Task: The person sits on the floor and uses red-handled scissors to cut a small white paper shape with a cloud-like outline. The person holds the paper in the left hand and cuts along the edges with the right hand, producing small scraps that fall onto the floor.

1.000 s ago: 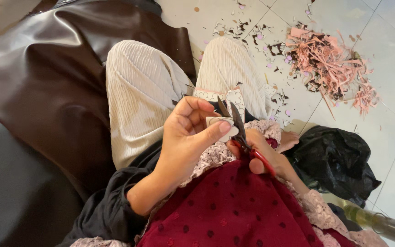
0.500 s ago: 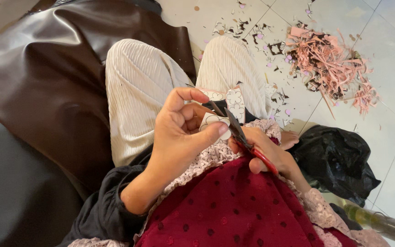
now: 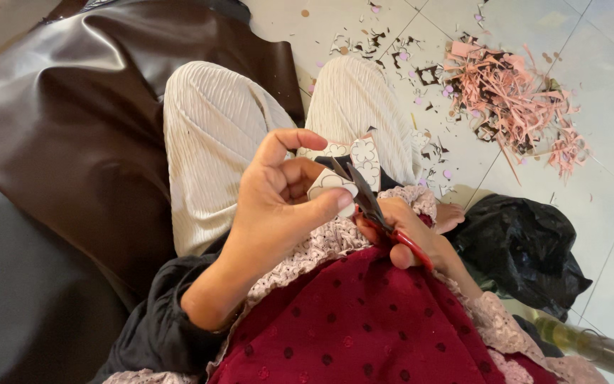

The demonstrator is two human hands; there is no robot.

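A small white patterned piece is pinched between thumb and fingers of the left hand, above the lap. Red-handled scissors are gripped by the right hand, blades set against the piece. Pink scraps are scattered on the tiled floor.

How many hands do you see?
2. The left hand pinches a small white cut-out piece above the lap; the right hand, beside it, works red-handled scissors.
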